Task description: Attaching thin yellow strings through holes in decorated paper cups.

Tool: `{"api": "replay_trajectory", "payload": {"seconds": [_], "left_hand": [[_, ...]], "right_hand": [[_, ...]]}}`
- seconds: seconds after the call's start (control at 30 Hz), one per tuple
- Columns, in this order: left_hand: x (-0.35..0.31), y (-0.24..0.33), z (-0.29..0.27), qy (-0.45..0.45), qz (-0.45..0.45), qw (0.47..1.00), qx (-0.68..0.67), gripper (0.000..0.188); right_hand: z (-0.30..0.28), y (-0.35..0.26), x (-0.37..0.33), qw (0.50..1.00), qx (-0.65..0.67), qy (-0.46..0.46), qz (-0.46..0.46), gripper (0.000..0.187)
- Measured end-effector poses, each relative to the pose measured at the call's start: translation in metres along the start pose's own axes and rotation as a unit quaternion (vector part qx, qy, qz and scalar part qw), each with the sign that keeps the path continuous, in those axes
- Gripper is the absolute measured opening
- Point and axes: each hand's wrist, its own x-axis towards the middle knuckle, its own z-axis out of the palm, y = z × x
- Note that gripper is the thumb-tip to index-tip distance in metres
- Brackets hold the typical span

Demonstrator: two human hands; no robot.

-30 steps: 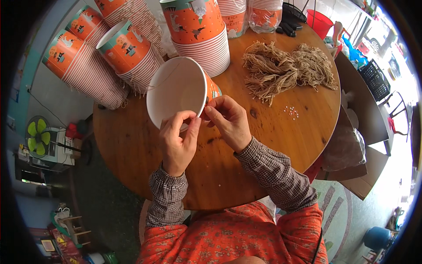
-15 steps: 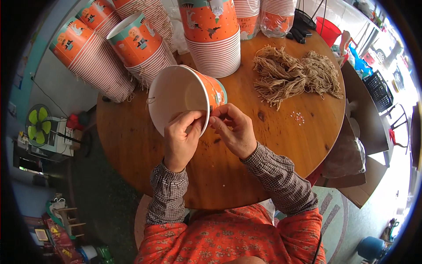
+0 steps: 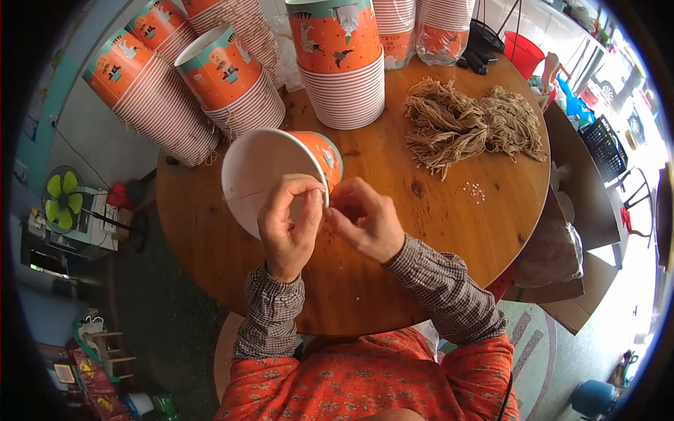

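Note:
A paper bucket (image 3: 242,172), white inside and orange with a green band outside, lies tipped on the table, its mouth turned left. A thin piece of twine (image 3: 247,194) crosses the mouth and runs to the fingers of my left hand (image 3: 286,231). That hand is closed in a pinch at the right side of the rim. Just outside the rim, my right hand (image 3: 368,223) is also pinched, close to the left fingertips; what it holds is hidden. A tall stack of matching buckets (image 3: 340,91) stands behind.
More nested bucket stacks (image 3: 228,77) lean at the back left. A tan bundle of twine (image 3: 470,126) and small pale beads (image 3: 474,191) lie on the right of the round wooden table (image 3: 421,281). Cardboard boxes (image 3: 590,189) stand beyond its right edge.
The bucket has come nearer and shifted slightly left. The twine now stretches across its mouth toward my left fingers; earlier it hung at the far left rim. Both hands stay at the rim.

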Motion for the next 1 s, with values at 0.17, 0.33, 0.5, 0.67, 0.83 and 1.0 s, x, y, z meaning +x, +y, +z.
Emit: {"api": "replay_trajectory", "payload": {"seconds": [0.17,0.33,0.5,0.67,0.83,1.0], "left_hand": [[0.000,0.011,0.001,-0.001,0.032,0.997,0.067,0.006],[-0.001,0.010,-0.012,0.017,-0.053,0.997,-0.053,0.009],[0.003,0.019,-0.004,-0.050,-0.021,0.997,0.056,0.019],[-0.001,0.009,0.001,-0.039,-0.057,0.998,-0.012,0.014],[0.004,0.012,0.003,-0.029,-0.082,0.996,0.030,0.006],[0.017,0.019,0.015,-0.067,-0.033,0.990,0.123,0.006]], "right_hand": [[0.010,0.005,-0.004,0.997,0.052,-0.055,0.019,0.019],[-0.012,-0.010,0.005,0.996,-0.056,-0.011,-0.069,0.019],[-0.024,-0.012,0.009,0.977,-0.123,0.026,-0.172,0.022],[-0.032,-0.020,0.008,0.980,-0.105,0.021,-0.170,0.027],[-0.044,-0.025,0.012,0.972,-0.142,0.025,-0.184,0.033],[-0.051,-0.023,0.013,0.986,-0.073,0.022,-0.150,0.037]]}}
